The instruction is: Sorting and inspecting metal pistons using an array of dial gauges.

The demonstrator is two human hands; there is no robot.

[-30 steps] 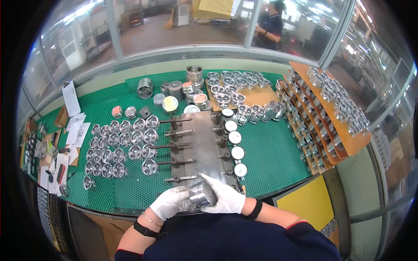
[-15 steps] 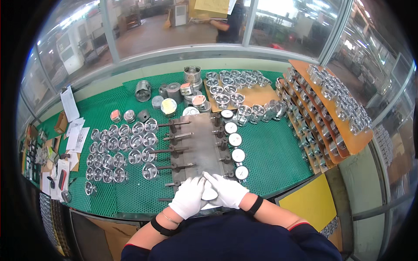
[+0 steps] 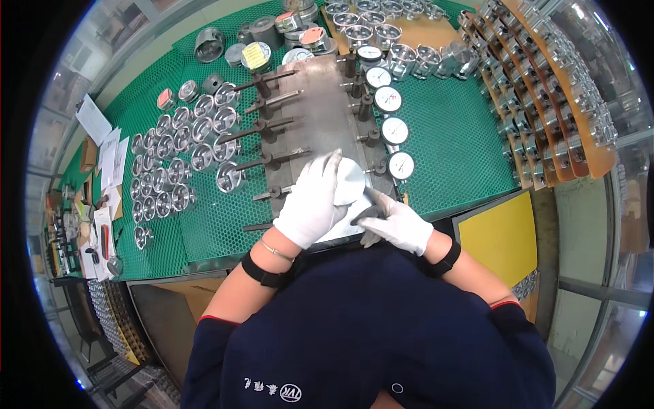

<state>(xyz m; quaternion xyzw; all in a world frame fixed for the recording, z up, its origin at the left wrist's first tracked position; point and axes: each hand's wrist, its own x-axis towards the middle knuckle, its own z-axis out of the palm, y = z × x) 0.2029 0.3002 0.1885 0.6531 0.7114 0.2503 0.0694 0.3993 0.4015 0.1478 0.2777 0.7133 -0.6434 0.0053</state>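
Observation:
In white gloves, both my hands work at the near end of a grey metal fixture plate (image 3: 315, 102). My left hand (image 3: 310, 201) is closed on a piston (image 3: 351, 181), its pale round top turned up and its lower part mostly hidden. My right hand (image 3: 402, 225) is just right of it, fingers curled around a dark piece (image 3: 368, 215) that I cannot make out. Dark clamp posts and rods line the plate's left side. Along its right side stand several dial gauges (image 3: 394, 131), the nearest gauge (image 3: 400, 165) just beyond my right hand.
Rows of silver pistons (image 3: 202, 129) stand on the green mat (image 3: 449, 129) at left. At right, orange boards (image 3: 538, 129) loaded with pistons are stacked high. Papers (image 3: 112, 160) lie at the far left; labelled metal parts (image 3: 256, 56) sit behind the fixture. A yellow sheet (image 3: 501, 235) lies lower right.
The view has tilted down toward me. My hands, close together before, have come apart; the left now holds the piston's round top in plain sight, and the right has moved to its right side.

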